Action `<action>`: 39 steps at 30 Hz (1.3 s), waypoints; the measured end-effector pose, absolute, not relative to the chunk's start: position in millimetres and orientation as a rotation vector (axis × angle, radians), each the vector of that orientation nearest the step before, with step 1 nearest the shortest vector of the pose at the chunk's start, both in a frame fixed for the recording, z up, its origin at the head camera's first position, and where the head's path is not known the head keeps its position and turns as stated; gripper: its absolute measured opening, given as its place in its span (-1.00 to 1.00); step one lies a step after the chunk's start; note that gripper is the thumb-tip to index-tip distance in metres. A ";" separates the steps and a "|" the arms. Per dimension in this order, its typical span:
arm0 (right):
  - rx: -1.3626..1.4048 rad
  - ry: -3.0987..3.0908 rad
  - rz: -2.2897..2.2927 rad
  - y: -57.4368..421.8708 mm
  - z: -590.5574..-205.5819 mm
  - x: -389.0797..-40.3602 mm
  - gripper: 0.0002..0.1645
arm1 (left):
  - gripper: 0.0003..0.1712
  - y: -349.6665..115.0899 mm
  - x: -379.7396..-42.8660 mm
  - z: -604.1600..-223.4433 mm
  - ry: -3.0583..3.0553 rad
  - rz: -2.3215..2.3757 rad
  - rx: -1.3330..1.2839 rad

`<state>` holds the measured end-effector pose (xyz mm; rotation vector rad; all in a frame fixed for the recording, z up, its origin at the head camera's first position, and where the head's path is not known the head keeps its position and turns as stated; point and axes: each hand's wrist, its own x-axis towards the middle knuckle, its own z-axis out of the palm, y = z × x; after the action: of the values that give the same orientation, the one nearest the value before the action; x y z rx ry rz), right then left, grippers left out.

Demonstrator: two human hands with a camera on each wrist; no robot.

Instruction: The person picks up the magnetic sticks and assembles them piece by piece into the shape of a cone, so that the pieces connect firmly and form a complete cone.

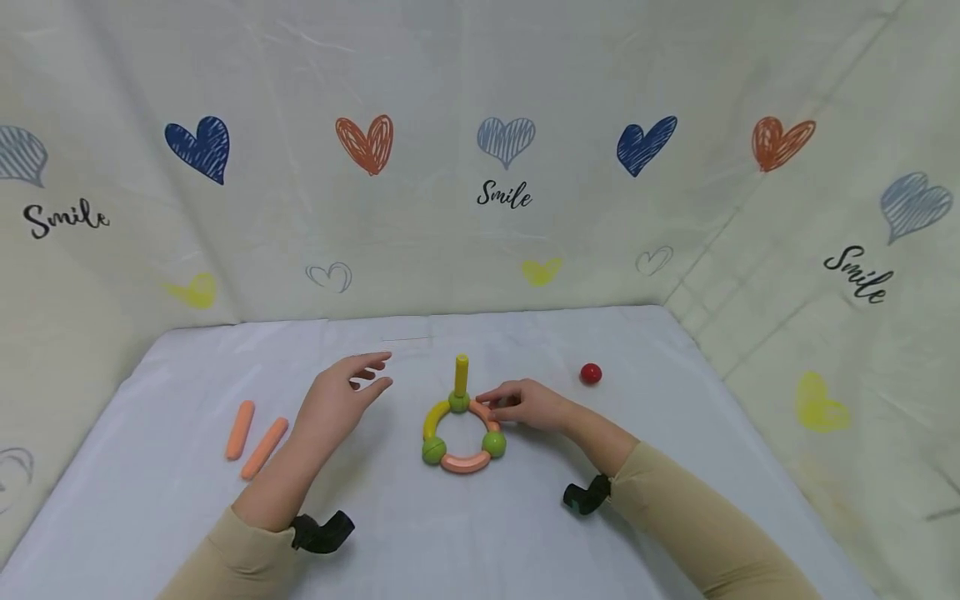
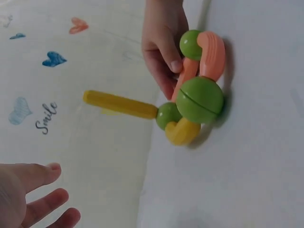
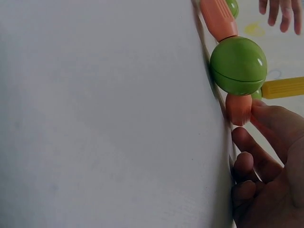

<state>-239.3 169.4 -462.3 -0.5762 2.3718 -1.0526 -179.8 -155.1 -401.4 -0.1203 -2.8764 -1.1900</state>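
Observation:
A ring of toy building pieces lies on the white cloth, joined by three green balls. Its sides are a yellow curved rod, an orange curved rod at the front and another orange curved rod on the right. From the far ball a straight yellow rod stands up. My right hand pinches the right-hand orange curved rod between thumb and fingers, beside a green ball. Left of the ring, my left hand hovers with nothing in it, fingers and thumb apart.
Two straight orange rods lie on the left, beyond my left forearm. A red ball sits at the back right. White cloth covers the table, and a curtain printed with hearts hangs behind it.

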 end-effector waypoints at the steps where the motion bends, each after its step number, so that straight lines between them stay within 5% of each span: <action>1: -0.580 2.369 -1.055 169.5 -462.4 -239.4 -0.60 | -0.48 -162.1 -177.0 -402.2 -2.881 -1.180 -0.113; 19: -0.589 2.358 -1.079 170.0 -458.8 -237.1 -0.61 | -0.51 -272.8 -133.7 -409.4 -3.120 -0.760 0.122; 39: -0.593 2.384 -1.059 170.2 -463.5 -236.6 -0.60 | -0.51 -277.3 -146.1 -433.4 -3.205 -0.560 0.095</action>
<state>-236.6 170.2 -463.5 -0.5931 2.3842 -1.0590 -146.1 -277.3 -433.4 0.0952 -3.2052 -0.5596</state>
